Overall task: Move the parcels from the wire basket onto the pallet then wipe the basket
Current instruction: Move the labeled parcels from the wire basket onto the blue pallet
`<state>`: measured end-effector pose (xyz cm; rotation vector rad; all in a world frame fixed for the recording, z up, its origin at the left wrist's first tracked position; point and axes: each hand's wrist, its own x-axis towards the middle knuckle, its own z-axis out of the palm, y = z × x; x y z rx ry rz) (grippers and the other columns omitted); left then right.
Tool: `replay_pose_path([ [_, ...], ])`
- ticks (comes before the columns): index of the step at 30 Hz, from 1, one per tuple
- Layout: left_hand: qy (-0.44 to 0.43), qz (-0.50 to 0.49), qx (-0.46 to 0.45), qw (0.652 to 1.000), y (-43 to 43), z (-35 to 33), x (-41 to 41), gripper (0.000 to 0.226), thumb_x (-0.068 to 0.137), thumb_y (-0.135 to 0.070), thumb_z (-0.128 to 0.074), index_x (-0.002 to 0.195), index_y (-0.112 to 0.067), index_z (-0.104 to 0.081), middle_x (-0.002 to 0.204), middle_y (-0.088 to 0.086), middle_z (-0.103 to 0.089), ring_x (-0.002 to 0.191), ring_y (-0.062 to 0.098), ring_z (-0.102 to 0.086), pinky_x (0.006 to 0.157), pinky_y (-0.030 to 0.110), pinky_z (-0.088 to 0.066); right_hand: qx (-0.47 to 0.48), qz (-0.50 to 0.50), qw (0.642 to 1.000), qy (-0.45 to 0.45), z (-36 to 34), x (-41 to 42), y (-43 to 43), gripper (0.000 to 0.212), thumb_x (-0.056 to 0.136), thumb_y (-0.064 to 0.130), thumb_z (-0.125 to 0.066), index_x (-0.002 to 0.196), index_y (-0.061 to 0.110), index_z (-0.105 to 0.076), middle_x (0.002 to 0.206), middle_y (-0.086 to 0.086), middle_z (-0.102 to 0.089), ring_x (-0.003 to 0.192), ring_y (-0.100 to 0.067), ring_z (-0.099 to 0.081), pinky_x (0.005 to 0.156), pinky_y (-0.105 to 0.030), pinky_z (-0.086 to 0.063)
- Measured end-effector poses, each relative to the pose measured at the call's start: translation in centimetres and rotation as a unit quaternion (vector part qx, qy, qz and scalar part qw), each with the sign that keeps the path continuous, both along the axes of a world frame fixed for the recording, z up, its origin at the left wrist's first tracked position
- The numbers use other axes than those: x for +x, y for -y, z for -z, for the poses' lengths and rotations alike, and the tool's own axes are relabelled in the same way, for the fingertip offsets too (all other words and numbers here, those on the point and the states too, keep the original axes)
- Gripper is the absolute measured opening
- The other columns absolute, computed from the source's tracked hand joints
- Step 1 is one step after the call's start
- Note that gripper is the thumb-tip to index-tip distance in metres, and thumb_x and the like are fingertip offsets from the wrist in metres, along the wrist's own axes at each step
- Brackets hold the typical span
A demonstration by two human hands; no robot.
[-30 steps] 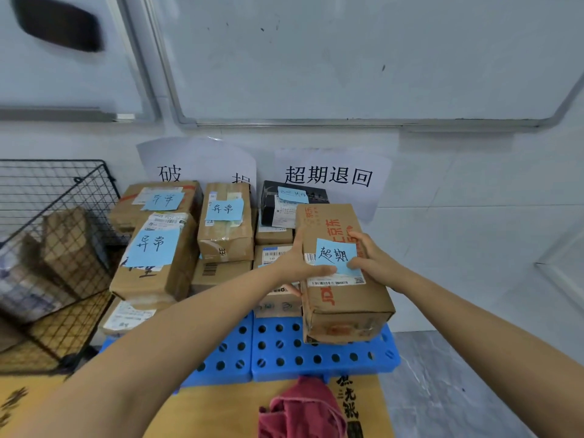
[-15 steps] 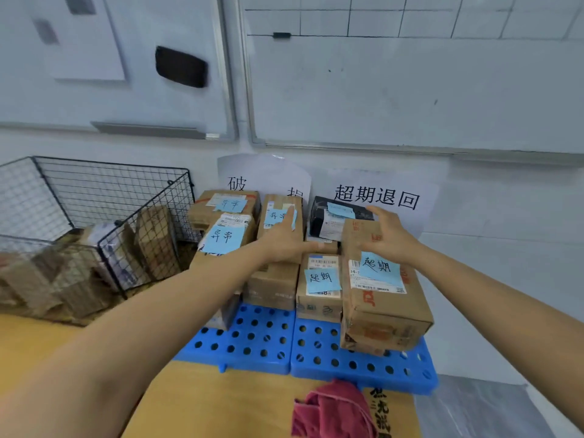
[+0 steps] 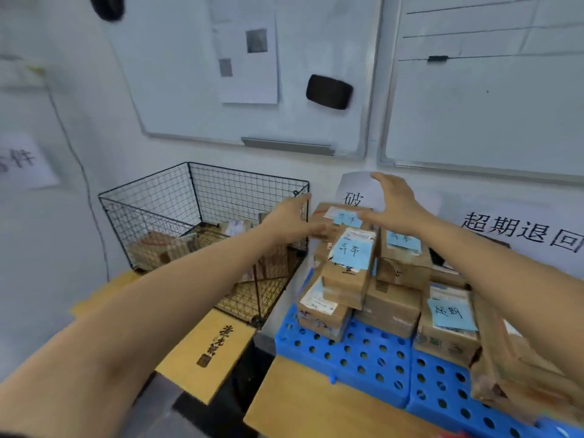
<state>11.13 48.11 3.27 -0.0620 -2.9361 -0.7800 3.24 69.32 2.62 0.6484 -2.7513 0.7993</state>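
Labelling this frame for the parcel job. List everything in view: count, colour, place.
wire basket: one, black, left, on a wooden board
parcels in basket: several, brown, count unclear through mesh
pallet: one, blue, right of basket
parcels on pallet: a stack, brown, exact count unclear
sticky notes: four seen, light blue, on stacked parcels
whiteboards: two, white, on wall
eraser: one, black, on left whiteboard
paper signs: three, white, on wall
wooden boards: at least two, tan, under basket, before pallet
left hand: one, open, by basket's right corner
right hand: one, open, above the stack
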Motion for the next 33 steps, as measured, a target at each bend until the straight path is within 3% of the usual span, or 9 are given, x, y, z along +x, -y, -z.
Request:
replay_pose_path([
  [7,-0.011,-0.061,-0.046,0.997,13.1,-0.5,2.1,0.088,0.08,-0.055,-0.061,0.148,-0.017,-0.02,0.153,0.011,-0.025,0.139,0.028,-0.027,0.11,0.042,-0.028,-0.006,-0.071,0.997,-0.008,-0.6,-0.6,14.7,0.091,0.074,0.045,-0.07,0.146,0.025,-0.017,0.153,-0.008,-0.016,0.142,-0.026,-0.01,0.114,-0.046,-0.02],
  [17,-0.02,-0.162,-0.04,0.986,27.1,0.2,3.9,0.092,0.077,-0.057,-0.063,0.148,-0.017,-0.02,0.152,0.01,-0.027,0.139,0.027,-0.028,0.109,0.041,-0.028,0.034,-0.151,0.988,-0.002,1.1,-1.0,31.6,0.092,0.074,0.05,-0.068,0.146,0.025,-0.016,0.154,-0.007,-0.014,0.142,-0.026,-0.01,0.113,-0.051,-0.021],
  [24,-0.007,-0.193,-0.025,0.981,32.8,1.6,1.7,0.095,0.075,-0.059,-0.064,0.148,-0.018,-0.019,0.152,0.009,-0.027,0.138,0.027,-0.028,0.109,0.042,-0.03,0.056,-0.19,0.98,-0.012,1.7,-3.9,38.6,0.092,0.075,0.05,-0.068,0.146,0.024,-0.016,0.154,-0.007,-0.015,0.142,-0.027,-0.012,0.114,-0.05,-0.02],
  [33,0.027,-0.215,-0.038,0.976,39.3,3.5,-3.1,0.088,0.08,-0.054,-0.061,0.148,-0.018,-0.018,0.153,0.011,-0.025,0.14,0.027,-0.026,0.111,0.041,-0.025,0.069,-0.217,0.972,0.058,4.4,-7.7,46.7,0.09,0.075,0.05,-0.067,0.146,0.028,-0.015,0.154,-0.008,-0.012,0.142,-0.028,-0.01,0.113,-0.052,-0.022],
])
